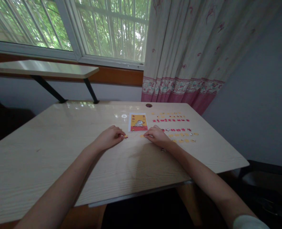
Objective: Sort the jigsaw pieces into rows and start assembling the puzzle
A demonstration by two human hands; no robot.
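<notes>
My left hand (111, 136) rests near the middle of the desk, its thumb and fingers pinched on a small yellow and red jigsaw puzzle piece (126, 137). Across from it, my right hand (156, 136) pinches a yellow puzzle piece (141, 136) at the desk surface. Just beyond both hands lies a picture card (138, 122), showing a white cartoon animal on yellow and red. Red puzzle pieces (171, 120) and yellow puzzle pieces (182, 141) are spread in rows to the right, some hidden behind my right hand. One dark and white piece (163, 149) lies beside my right wrist.
The wooden desk (60, 152) has a raised shelf (43, 68) on dark legs at the back left. A round cable hole (149, 105) sits near the back edge. Behind are a window and a long curtain (181, 63); a dark chair (262, 181) stands at right.
</notes>
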